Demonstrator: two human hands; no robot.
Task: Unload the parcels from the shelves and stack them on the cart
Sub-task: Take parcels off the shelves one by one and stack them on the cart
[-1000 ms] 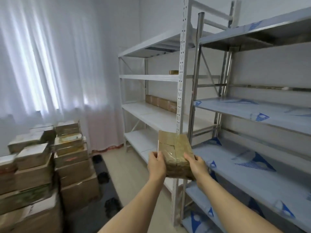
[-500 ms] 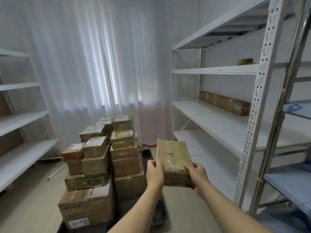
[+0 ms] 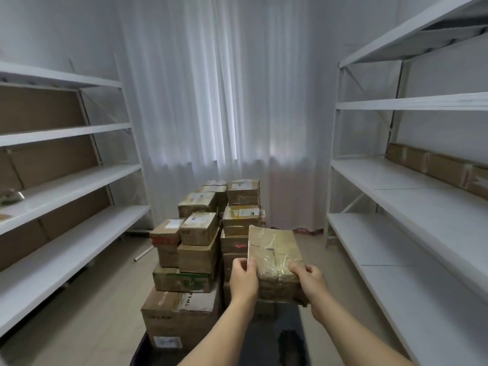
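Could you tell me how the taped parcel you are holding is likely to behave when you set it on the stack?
The parcel looks stiff: it keeps its box shape between the left hand and right hand. Its glossy tape wrap may be slippery, so a firm hold seems wise. Flat-sided, it should sit steadily on the stack, not roll.

Head view, forward-down, seemingly close above hands (image 3: 244, 280)

Both forearms bare up to the frame edge, no sleeves visible. Left hand (image 3: 244, 280) and right hand (image 3: 313, 287) bare too: no gloves, rings, watch or wristbands.
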